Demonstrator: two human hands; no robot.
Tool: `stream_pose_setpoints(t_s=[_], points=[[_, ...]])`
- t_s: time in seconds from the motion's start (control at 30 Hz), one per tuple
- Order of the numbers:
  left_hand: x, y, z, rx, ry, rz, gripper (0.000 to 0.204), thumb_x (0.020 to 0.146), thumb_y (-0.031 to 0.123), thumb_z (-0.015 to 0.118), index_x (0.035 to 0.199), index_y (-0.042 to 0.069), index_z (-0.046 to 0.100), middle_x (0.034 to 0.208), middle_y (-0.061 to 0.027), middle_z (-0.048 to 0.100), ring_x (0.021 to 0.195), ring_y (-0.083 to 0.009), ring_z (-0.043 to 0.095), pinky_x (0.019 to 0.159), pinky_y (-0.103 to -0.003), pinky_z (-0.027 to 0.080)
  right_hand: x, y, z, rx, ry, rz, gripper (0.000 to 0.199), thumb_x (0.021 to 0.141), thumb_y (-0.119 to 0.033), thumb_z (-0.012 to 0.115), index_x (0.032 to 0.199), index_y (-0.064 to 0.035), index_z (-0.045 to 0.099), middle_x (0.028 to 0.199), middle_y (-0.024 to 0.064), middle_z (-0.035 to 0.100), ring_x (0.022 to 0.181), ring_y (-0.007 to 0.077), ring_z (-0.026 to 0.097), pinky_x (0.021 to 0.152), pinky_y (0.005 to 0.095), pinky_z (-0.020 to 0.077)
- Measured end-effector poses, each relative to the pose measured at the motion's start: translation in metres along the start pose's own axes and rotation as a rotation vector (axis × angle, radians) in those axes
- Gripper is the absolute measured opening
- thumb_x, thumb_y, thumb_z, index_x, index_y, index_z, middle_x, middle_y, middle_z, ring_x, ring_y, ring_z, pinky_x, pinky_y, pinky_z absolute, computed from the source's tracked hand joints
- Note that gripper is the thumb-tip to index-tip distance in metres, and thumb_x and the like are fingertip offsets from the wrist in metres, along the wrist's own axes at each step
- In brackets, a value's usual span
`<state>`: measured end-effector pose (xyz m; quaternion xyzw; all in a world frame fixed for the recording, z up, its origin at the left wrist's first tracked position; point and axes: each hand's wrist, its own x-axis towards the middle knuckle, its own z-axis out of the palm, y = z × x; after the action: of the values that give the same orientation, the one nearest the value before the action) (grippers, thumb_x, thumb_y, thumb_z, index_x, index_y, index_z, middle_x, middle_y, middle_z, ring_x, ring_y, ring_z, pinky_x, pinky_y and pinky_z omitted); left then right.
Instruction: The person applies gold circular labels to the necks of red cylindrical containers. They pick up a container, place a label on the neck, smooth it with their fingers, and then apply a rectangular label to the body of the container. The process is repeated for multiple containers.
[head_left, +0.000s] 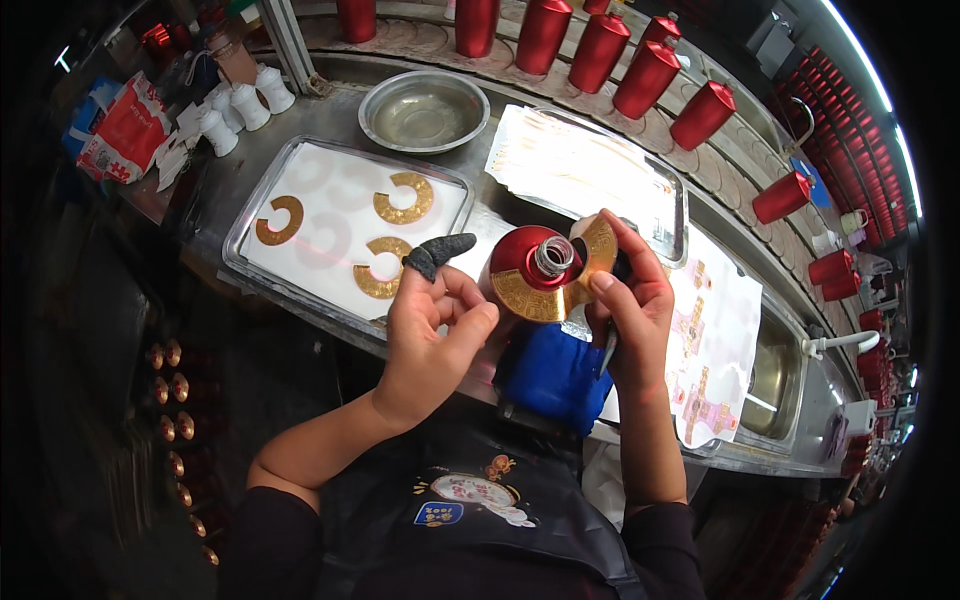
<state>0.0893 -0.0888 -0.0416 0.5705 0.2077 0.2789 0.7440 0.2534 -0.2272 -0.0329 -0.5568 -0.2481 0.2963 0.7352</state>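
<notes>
One gold label [530, 298] is curving around the near side of one red bottle's [513, 255] shoulder, between two hands. The right hand's [642, 308] grip is pinching the label's right end between thumb and fingers; the left hand's [428, 340] grip is curling loosely, apparently holding nothing, with one black cover [436, 255] sitting on one finger. One blue pad [553, 372] is lying nearer. Left, three more gold labels [403, 198] are lying in one tray [325, 205] on the worktop [335, 108]; one metal bowl [424, 115] is standing farther off.

Strip light [861, 54] glares at upper right — white sheets [570, 155] wash out, the red bottle [509, 255] gleams, shadow fills beneath the desk [335, 115] — fisheye edges curve into black
</notes>
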Motion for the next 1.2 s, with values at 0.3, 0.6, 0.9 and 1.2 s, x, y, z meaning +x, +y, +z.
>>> stream_pose_setpoints(t_s=[0.3,0.6,0.9,1.2], points=[[0.023,-0.015,-0.005,-0.009,-0.156,0.04,0.066,0.09,0.001,0.071,0.147,0.003,0.038,0.145,-0.0123,0.05,0.14,-0.0232,0.044,0.121,-0.04,0.029,-0.005,0.021,0.009,-0.088,0.022,-0.156,0.084,0.084,0.003,0.076,0.155,0.0022,0.031,0.155,0.0155,0.036,0.091,0.0102,0.068,0.071,0.0197,0.0553],[0.031,-0.019,-0.005,-0.107,-0.145,0.019,0.062,0.092,0.007,0.074,0.144,-0.003,0.041,0.139,-0.0156,0.053,0.134,-0.0216,0.05,0.118,-0.038,0.036,-0.002,0.027,0.011,-0.056,0.061,-0.165,0.084,0.084,-0.001,0.078,0.154,0.0028,0.033,0.152,0.015,0.041,0.099,0.0141,0.069,0.077,0.0215,0.0568],[0.024,-0.022,-0.003,-0.021,-0.158,0.078,0.066,0.091,0.008,0.076,0.146,-0.002,0.04,0.144,-0.0158,0.049,0.136,-0.0224,0.048,0.118,-0.038,0.035,0.0,0.03,0.005,-0.015,-0.01,-0.118,0.085,0.084,0.0,0.076,0.156,0.0024,0.03,0.148,0.0138,0.043,0.1,0.015,0.069,0.078,0.021,0.0554],[0.024,-0.02,0.0,-0.073,-0.156,0.043,0.066,0.092,0.007,0.075,0.146,-0.002,0.039,0.143,-0.0149,0.048,0.136,-0.0215,0.046,0.117,-0.036,0.036,0.002,0.025,0.007,0.016,-0.013,-0.105,0.082,0.087,-0.002,0.075,0.156,0.0022,0.031,0.152,0.015,0.039,0.108,0.0189,0.068,0.089,0.0272,0.055]])
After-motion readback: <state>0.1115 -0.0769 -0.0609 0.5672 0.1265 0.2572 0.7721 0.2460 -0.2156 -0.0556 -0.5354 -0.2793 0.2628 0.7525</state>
